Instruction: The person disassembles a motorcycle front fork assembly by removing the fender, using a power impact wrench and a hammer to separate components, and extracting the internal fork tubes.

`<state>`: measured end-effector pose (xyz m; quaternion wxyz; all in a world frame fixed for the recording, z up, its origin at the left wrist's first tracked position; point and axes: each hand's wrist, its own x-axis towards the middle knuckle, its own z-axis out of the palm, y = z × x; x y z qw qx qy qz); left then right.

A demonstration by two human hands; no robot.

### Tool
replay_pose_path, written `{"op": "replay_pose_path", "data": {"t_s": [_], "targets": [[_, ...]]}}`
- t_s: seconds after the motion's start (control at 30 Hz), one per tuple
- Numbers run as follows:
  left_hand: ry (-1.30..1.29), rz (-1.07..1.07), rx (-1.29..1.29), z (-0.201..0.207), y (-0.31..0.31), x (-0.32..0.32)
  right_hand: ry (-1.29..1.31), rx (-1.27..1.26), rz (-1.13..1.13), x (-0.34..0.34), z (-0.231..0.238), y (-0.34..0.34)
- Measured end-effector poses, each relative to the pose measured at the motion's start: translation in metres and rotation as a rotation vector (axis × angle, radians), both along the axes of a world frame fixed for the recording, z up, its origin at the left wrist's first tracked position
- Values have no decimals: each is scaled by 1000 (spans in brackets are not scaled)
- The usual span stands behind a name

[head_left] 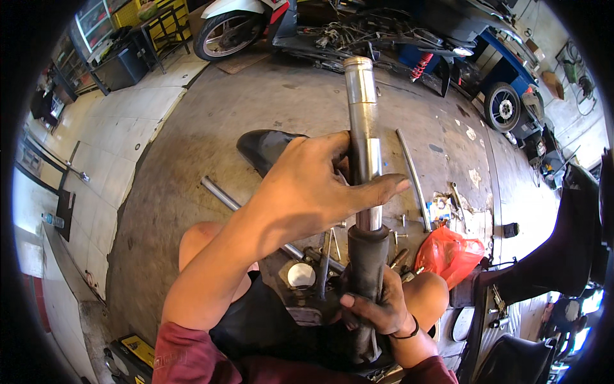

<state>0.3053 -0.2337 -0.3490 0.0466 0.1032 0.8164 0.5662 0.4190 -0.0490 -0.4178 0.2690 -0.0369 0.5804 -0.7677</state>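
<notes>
A shiny stepped metal tube [362, 115] stands nearly upright before me, leaning slightly left at its top. My left hand [307, 182] is closed around its middle, thumb across the front and fingers mostly hidden behind. The tube's lower end meets the collar of a dark, grimy fork leg [367, 256]; how far it reaches inside is hidden. Lower down, my right hand [382, 307] grips this dark leg, its thumb lying across the front. Both hands are smudged with black grease. Behind the leg, a hammer-like tool [325, 265] and a round white lid [301, 276] are near my knees.
Another chrome tube [220, 194] lies left of centre, beside a black curved panel [265, 148]. On the right are a long thin rod [414, 179], a wrench [458, 198] and a red plastic bag [448, 253]. A partly dismantled motorcycle [384, 38] stands at the far side.
</notes>
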Motion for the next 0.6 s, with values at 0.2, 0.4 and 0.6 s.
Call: {"op": "replay_pose_path", "data": {"t_s": [0.2, 0.4, 0.6], "targets": [[-61, -45, 32, -5, -2, -1, 57, 74, 34, -2, -17, 3], [11, -194, 139, -19, 1, 8, -2, -12, 17, -4, -20, -2], [98, -92, 89, -24, 7, 4, 69, 23, 22, -5, -25, -2]]}}
